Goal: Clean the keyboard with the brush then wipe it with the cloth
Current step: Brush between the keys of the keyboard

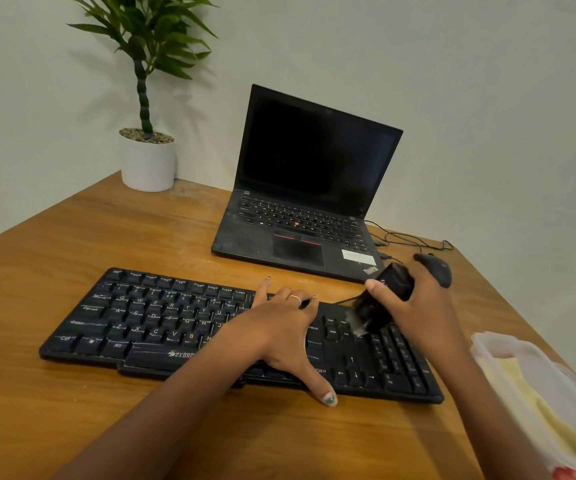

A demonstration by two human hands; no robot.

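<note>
1. The brush (381,299) is gripped by the fingers (383,292) of the right hand (414,306), which are curled round its black handle.
2. The pale bristles are pointed down and are pressed on the small keys at the right part of the keyboard (141,327).
3. The left hand (279,330) is laid flat on the middle of the keyboard, with its fingers spread and its thumb stretched over the front edge.
4. A thin ring (295,298) is worn on one finger of the left hand.
5. The black keyboard is set on the wooden counter (72,427), close to the front.
6. A mouse (435,266) is seen just behind the right hand.
7. An open laptop (314,188) with a dark screen is placed behind the keyboard.
8. A plant (148,98) in a white pot is kept at the far corner.
9. A clear bag (535,386) with something yellow inside is seen at the right edge.
</note>
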